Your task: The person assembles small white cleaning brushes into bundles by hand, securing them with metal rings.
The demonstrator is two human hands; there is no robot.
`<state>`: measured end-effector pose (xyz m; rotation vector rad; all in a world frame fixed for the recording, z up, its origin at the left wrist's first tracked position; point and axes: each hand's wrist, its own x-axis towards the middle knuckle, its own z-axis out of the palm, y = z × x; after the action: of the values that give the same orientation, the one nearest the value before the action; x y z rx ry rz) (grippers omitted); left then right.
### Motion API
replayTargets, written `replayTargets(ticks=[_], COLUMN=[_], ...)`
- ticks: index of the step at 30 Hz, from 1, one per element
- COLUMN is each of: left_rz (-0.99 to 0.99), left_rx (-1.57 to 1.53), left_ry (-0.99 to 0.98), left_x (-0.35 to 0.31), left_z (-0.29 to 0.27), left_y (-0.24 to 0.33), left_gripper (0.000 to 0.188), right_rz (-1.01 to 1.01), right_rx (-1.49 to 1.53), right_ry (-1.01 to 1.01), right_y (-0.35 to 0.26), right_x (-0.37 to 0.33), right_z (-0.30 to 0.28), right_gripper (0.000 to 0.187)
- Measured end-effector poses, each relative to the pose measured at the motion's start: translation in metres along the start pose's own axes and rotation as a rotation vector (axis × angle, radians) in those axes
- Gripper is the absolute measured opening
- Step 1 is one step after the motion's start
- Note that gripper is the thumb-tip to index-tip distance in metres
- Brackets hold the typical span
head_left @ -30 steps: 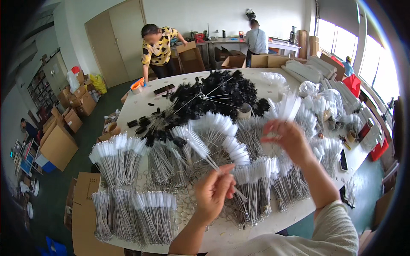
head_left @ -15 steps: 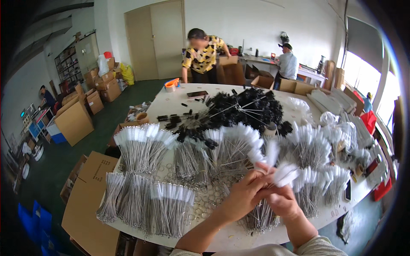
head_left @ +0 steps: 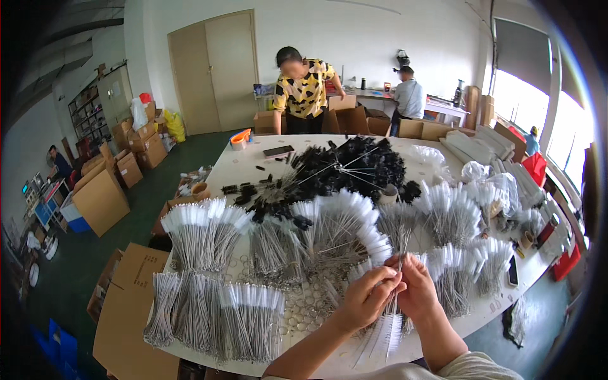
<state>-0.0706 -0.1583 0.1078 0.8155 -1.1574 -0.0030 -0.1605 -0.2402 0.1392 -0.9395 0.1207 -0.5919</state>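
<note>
I can see the left hand (head_left: 370, 295) at nine o'clock and the right hand (head_left: 418, 290) at three, neither nearer, both pinched on the brushes (head_left: 392, 324) between them, whose wires (head_left: 403, 238) point to twelve and white bristles (head_left: 387, 339) to six.

Brush stems (head_left: 403, 242), shiny metal; brush heads (head_left: 391, 332), bristly plastic; tabletop (head_left: 229, 168), smooth; carton (head_left: 101, 201), matt cardboard; bag (head_left: 505, 190), glossy plastic.
</note>
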Motion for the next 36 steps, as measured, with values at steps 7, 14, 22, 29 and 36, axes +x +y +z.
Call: replayTargets(ticks=[7, 14, 22, 29, 36], left_rz=[0.302, -0.063, -0.129, 0.252, -0.552], left_rx=[0.573, 0.26, 0.075, 0.35, 0.539], left_ry=[-0.315, -0.341, -0.568, -0.387, -0.122], left_x=[0.02, 0.033, 0.014, -0.016, -0.069], left_z=[-0.003, -0.005, 0.025, 0.052, -0.024], left_y=[0.026, 0.023, 0.028, 0.049, 0.019], left_gripper=[0.03, 0.09, 0.018, 0.025, 0.021], right_rz=[-0.061, -0.122, 0.223, 0.601, 0.076], right_rx=[0.27, -1.162, -0.562, -0.165, -1.342], right_ry=[-0.045, -0.209, -0.2, -0.347, -0.369], right_y=[-0.04, -0.038, -0.046, -0.058, -0.064], right_x=[-0.006, -0.037, -0.08, -0.1, -0.119], right_z=[0.006, -0.015, -0.048, -0.068, -0.123], right_gripper=[0.014, 0.017, 0.019, 0.021, 0.012])
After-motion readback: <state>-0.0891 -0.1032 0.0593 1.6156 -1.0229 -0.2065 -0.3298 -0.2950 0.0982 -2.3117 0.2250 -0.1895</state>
